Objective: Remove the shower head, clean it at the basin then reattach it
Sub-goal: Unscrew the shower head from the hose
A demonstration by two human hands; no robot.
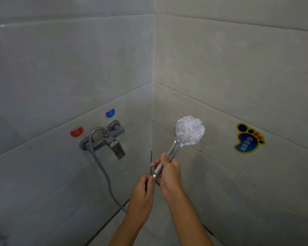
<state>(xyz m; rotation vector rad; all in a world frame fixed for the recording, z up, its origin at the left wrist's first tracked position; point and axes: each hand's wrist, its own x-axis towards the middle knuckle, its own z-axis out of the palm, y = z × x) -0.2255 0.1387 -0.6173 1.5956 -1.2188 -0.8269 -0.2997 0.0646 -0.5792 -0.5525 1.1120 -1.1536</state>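
Note:
The chrome shower head (189, 130) points up and to the right in the tiled corner, its round white spray face toward me. My right hand (169, 172) is closed around its handle. Just below, my left hand (144, 188) pinches the metal nut at the handle's lower end, where the grey hose (103, 172) joins. The hose loops up from the wall tap (107, 139), drops along the left wall and disappears behind my left wrist.
A red hot marker (76, 131) and a blue cold marker (110, 113) sit on the wall above the tap. A foot-shaped blue and yellow sticker (248, 138) is stuck on the right wall. Tiled walls meet in a corner directly ahead.

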